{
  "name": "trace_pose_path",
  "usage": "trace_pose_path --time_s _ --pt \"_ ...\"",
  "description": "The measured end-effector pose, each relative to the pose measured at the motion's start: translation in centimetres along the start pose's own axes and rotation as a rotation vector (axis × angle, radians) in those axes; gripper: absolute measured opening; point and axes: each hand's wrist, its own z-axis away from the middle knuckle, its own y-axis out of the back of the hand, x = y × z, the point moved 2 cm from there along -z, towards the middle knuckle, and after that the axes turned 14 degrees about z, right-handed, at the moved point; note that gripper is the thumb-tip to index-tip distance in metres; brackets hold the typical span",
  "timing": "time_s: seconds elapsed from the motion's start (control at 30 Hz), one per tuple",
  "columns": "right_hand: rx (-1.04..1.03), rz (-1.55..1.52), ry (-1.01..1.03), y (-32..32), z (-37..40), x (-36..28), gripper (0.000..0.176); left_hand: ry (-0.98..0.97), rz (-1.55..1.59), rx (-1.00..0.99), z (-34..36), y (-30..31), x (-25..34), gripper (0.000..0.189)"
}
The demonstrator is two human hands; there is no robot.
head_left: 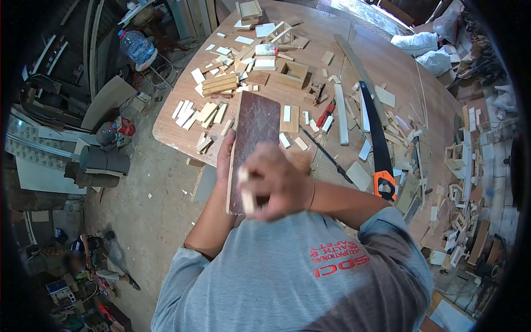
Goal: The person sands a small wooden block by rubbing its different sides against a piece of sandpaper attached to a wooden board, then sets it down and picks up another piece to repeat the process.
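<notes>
L hand [224, 155] holds a long dark-faced board [257, 119] by its left side, its fingers partly hidden, the board's far end above the near-left edge of the surface [321, 27]. R hand [275, 180], blurred by motion, is over the board's near half, fingers closed on a small pale wood pc. [246, 196], which is against or just above the board; can't tell which. Beyond, wood offcuts [260, 65] lie w/ an open wood box [292, 73]. To the right: red-handled pliers [326, 115], then a handsaw [376, 127] w/ orange handle toward the near-right edge.
</notes>
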Motion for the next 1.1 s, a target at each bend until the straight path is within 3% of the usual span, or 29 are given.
trace_pose_path --time_s 0.03,0.1,0.17,0.23,0.27,0.3,0.37,0.4,0.43,0.53,0.6,0.63,0.67,0.73,0.77,0.8,0.87,0.97,1.03,1.1 --pt "0.007 0.047 0.024 0.2 -0.3 1.3 0.054 -0.001 0.003 0.004 0.1 0.3 0.1 0.067" --pt "0.223 0.259 -0.281 0.3 -0.4 6.1 0.057 0.117 -0.018 -0.207 -0.1 0.7 0.3 0.067" --pt "0.177 0.24 -0.28 -0.8 0.5 5.2 0.064 0.184 0.125 -0.242 -0.7 1.2 0.8 0.072" --pt "0.023 -0.018 -0.024 -0.9 0.1 -0.8 0.06 0.085 0.224 -0.022 -0.6 0.4 0.9 0.072" --pt "-0.025 -0.059 0.08 -0.7 0.1 -2.7 0.058 0.085 0.008 -0.117 -1.1 2.2 1.4 0.07" --pt "-0.026 -0.06 0.079 -0.7 0.0 -1.8 0.058 0.085 0.009 -0.116 -0.9 1.7 1.3 0.07" --pt "0.003 0.056 -0.05 -0.2 -0.1 2.6 0.057 0.117 0.222 -0.091 -0.4 0.5 0.6 0.067" --pt "0.124 0.124 -0.346 -0.4 0.4 6.0 0.049 0.169 0.182 -0.266 -0.8 1.5 0.9 0.064" --pt "0.123 0.267 -0.509 -0.7 0.7 7.3 0.05 0.169 0.19 -0.266 -0.8 1.9 0.8 0.064" --pt "0.121 0.026 -0.324 -1.7 1.2 1.9 0.052 0.098 0.257 -0.201 -1.0 1.8 1.3 0.061" --pt "-0.04 -0.055 0.013 -0.3 -0.1 -2.8 0.054 0.128 0.217 -0.256 -0.7 1.9 1.6 0.061" --pt "-0.04 -0.052 0.01 -0.5 0.1 -1.5 0.054 0.158 0.176 -0.316 -0.6 1.7 1.6 0.061" --pt "0.029 0.013 -0.135 -0.8 0.6 1.7 0.055 0.111 0.2 -0.175 -0.8 1.7 1.4 0.063" --pt "0.148 0.222 -0.424 -1.5 2.5 8.8 0.057 0.191 0.144 -0.274 -1.0 2.7 1.4 0.063" --pt "0.154 0.221 -0.424 -1.6 2.3 7.8 0.057 0.266 0.088 -0.373 -1.0 2.8 1.4 0.064" --pt "0.098 0.165 -0.336 -1.7 1.6 5.5 0.058 0.118 0.192 -0.144 -0.9 1.3 0.9 0.066" --pt "-0.013 -0.114 -0.202 -1.8 1.1 0.0 0.053 0.094 0.139 -0.128 -1.3 2.7 1.8 0.067" --pt "0.008 0.031 -0.04 -0.9 0.1 0.3 0.053 0.108 0.184 -0.15 -0.8 2.4 1.9 0.069" --pt "0.161 0.235 -0.372 -0.4 0.0 5.9 0.054 0.227 0.086 -0.303 -0.2 2.3 1.7 0.066" --pt "0.237 0.2 -0.45 -1.9 1.2 6.6 0.051 0.219 0.092 -0.292 -0.1 1.8 1.0 0.068"
